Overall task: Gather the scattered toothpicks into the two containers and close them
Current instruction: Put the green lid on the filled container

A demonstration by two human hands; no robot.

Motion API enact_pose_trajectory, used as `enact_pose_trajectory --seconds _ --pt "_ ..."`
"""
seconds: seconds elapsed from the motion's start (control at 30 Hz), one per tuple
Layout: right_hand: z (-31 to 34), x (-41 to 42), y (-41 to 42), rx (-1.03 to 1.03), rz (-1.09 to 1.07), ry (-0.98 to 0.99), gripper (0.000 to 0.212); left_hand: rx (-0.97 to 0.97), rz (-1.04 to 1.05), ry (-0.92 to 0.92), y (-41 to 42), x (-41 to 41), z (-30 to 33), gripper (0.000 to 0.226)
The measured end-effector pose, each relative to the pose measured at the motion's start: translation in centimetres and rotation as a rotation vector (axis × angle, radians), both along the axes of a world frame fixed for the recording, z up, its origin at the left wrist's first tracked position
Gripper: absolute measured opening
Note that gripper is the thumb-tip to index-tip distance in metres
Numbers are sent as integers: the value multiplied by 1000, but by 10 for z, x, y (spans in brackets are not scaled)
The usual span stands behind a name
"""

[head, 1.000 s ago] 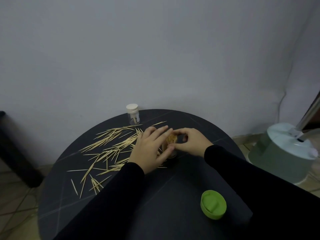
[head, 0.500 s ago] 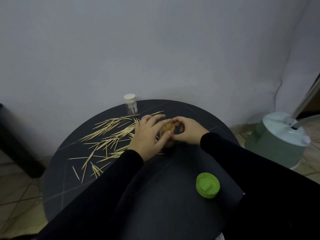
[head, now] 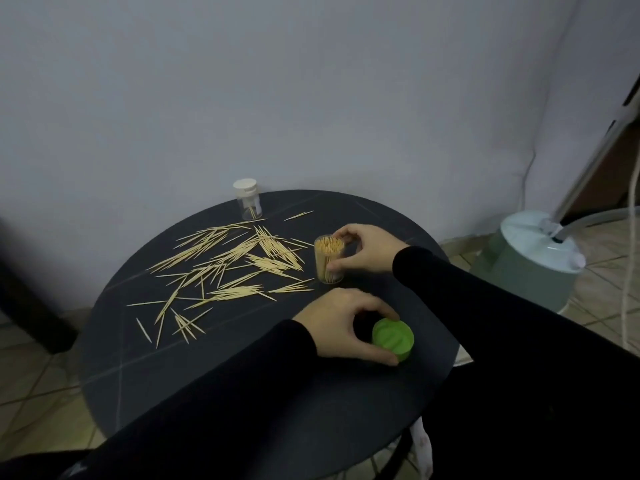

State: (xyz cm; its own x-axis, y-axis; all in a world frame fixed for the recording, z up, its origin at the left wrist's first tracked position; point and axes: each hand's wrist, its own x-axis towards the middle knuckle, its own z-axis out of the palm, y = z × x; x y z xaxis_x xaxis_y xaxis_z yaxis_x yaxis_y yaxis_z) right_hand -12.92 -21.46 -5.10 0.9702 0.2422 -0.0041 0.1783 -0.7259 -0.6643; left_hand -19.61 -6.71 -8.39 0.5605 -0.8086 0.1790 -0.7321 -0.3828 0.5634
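On the round black table (head: 214,393), my right hand (head: 363,252) grips a clear toothpick-filled container (head: 328,259); my left hand (head: 343,329) clasps its green plastic lid (head: 393,338). Loose wooden toothpicks (head: 235,268) lie scattered beside a white-capped clear container (head: 247,199).

Full clear container (head: 328,259) upright, green lid (head: 393,338) off, toothpicks (head: 228,268) scattered

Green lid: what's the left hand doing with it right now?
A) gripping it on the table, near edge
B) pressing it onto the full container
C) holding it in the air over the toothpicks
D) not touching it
A: the left hand curls its fingers around the green lid, which sits on the table, while the right hand holds the open, full container.
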Motion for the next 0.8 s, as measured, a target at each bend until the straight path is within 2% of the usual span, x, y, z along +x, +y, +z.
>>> enact_pose_trajectory --seconds 0.13,0.3,0.37,0.47,0.63,0.8 --pt "-2 1 0 3 -2 8 54 -149 51 -18 9 9 2 54" --pt "-2 6 1 -17 -8 7 37 -382 303 -82 26 33 19 38" --pt "-3 6 3 -14 -26 13 45 -520 434 -80 25 41 25 40" --pt "-4 5 7 19 -27 6 60 -714 565 91 24 52 28 49" --pt "-7 5 12 44 -12 43 56 -774 613 119 24 60 21 56" --pt "-6 6 12 56 -2 55 43 -762 679 154 19 59 7 45"
